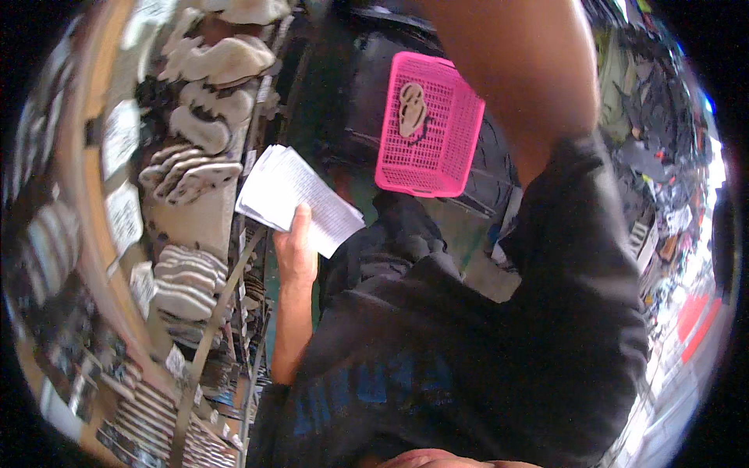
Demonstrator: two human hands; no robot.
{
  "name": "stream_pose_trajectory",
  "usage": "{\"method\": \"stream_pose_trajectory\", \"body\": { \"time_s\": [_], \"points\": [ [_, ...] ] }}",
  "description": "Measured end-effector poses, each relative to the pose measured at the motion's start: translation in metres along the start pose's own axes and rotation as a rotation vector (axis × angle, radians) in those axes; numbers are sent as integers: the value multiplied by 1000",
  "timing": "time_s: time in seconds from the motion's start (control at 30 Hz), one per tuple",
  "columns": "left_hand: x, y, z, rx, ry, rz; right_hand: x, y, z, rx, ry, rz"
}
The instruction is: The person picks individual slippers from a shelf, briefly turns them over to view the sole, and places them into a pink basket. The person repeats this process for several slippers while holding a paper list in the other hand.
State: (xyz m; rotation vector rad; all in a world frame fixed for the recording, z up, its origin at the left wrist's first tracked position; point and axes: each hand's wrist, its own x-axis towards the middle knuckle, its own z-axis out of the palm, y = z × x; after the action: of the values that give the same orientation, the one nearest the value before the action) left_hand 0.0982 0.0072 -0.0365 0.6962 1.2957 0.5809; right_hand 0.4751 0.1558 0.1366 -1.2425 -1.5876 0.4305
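My left hand [296, 249] grips a sheaf of papers [296, 195]; right hand unseen past the raised arm; one sandal [412, 109] lies in the pink basket [433, 156], shelves [195, 156] still full.

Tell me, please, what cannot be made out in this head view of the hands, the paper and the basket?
- Right hand: cut off by the top edge; only the raised forearm shows.
- Left hand: fingers hidden behind the paper sheets it holds.
- Print on the sheets: too small and blurred.
- Pink basket: how it is held lies out of view; one sandal shows inside.
- Shelf goods, left: smeared by fisheye bending.
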Motion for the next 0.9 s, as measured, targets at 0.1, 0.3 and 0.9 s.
{"method": "stream_pose_trajectory", "body": {
  "time_s": [0.1, 0.3, 0.9],
  "points": [
    [10, -30, -9, 37, -24, -156, -119, 101, -13, 63, 128, 413],
    [54, -129, -8, 153, -51, -428, -468, 275, 100, -54, 379, 1496],
    [125, -215, 3, 257, 35, -614, -613, 416, 262, -688, 323, 1481]
  ]
}}
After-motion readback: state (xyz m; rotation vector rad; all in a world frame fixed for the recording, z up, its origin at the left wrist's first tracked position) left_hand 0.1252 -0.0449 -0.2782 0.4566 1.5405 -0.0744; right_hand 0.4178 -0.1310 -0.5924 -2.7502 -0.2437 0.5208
